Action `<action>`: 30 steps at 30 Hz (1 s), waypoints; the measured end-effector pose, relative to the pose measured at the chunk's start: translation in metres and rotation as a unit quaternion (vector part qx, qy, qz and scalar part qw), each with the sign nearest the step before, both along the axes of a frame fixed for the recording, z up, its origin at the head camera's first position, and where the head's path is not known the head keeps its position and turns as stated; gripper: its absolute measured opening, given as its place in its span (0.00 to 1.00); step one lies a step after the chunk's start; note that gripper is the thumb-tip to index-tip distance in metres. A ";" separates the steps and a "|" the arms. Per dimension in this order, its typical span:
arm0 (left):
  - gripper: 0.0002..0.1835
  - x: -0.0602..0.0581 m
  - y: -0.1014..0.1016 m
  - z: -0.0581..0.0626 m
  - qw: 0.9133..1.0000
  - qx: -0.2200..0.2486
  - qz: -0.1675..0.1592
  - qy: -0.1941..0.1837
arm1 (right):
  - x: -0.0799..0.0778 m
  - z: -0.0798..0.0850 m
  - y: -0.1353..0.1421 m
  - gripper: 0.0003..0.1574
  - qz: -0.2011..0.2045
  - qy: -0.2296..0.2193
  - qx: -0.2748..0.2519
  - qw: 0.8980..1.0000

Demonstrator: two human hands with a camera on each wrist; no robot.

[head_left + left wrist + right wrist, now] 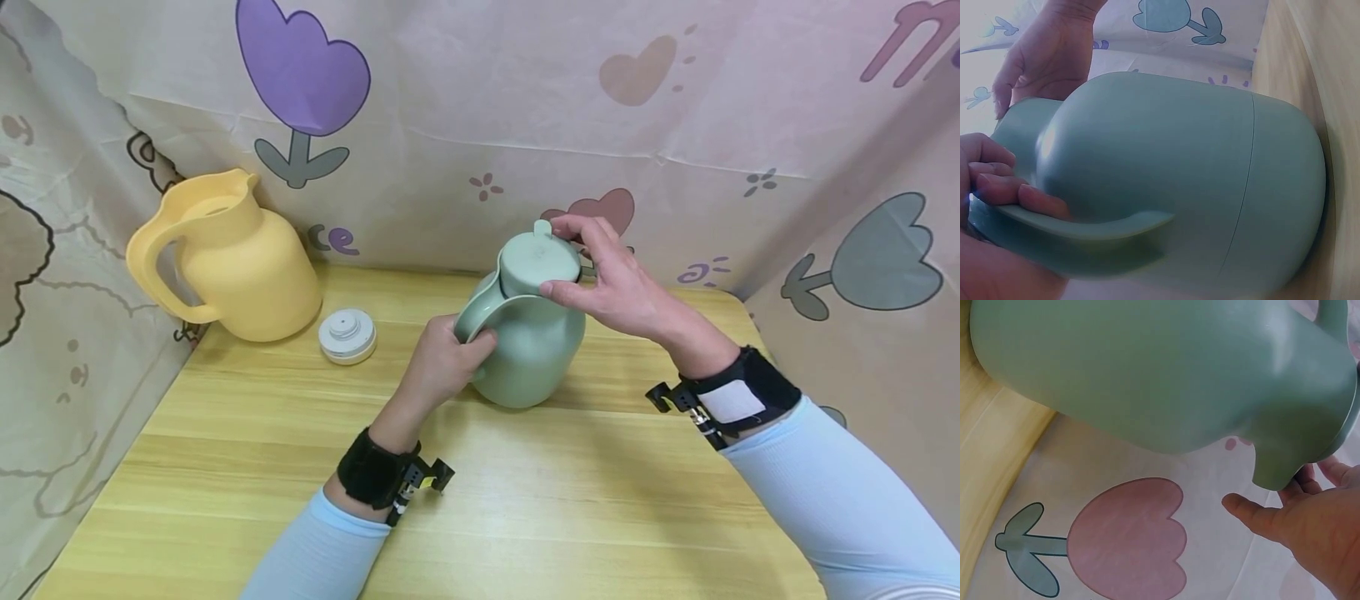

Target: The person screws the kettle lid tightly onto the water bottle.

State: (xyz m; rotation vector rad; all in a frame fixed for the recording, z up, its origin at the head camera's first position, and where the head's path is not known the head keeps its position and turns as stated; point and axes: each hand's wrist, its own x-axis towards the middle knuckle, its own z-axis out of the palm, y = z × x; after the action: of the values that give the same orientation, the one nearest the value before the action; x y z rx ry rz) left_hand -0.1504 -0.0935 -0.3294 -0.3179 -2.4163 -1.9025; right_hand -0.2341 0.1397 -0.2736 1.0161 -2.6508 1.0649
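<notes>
A pale green thermos jug (528,354) stands on the table, its handle (480,310) toward my left side. My left hand (444,360) grips that handle; in the left wrist view its fingers (997,184) curl over the handle. At the jug's mouth is a round green lid (538,258) with a small tab. My right hand (622,287) holds the lid by its edge, thumb on the near side and fingers by the tab. How deep the lid sits is unclear. In the right wrist view, the right thumb (1250,512) is beside the spout (1275,465).
A yellow jug (258,271) stands at the back left, its handle facing left. Beside it lies a round white stopper (347,335) with a stepped top. Printed cloth (465,100) hangs close behind the wooden table (510,508) and at both sides.
</notes>
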 end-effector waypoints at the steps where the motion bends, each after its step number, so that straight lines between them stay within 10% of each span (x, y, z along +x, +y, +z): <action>1: 0.17 0.000 0.000 0.000 1.000 0.000 0.001 0.001 | 0.001 0.001 0.000 0.46 0.000 0.000 0.000 1.000; 11: 0.17 0.000 0.000 0.001 1.000 -0.001 0.001 -0.001 | 0.029 0.027 -0.014 0.41 0.013 -0.026 -0.025 0.999; 21: 0.17 -0.019 -0.001 -0.028 1.000 -0.002 0.007 0.000 | 0.003 0.002 -0.002 0.45 -0.011 -0.015 0.002 1.000; 30: 0.17 -0.019 -0.002 -0.031 1.000 0.008 0.000 0.017 | 0.000 0.000 0.000 0.46 -0.012 -0.011 0.005 1.000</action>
State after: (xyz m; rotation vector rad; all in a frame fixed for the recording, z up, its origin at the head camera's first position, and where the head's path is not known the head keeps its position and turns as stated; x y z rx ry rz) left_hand -0.1689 -0.0951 -0.3608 -0.3445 -2.3784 -1.9004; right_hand -0.2337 0.1392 -0.2736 0.9768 -2.6802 1.0654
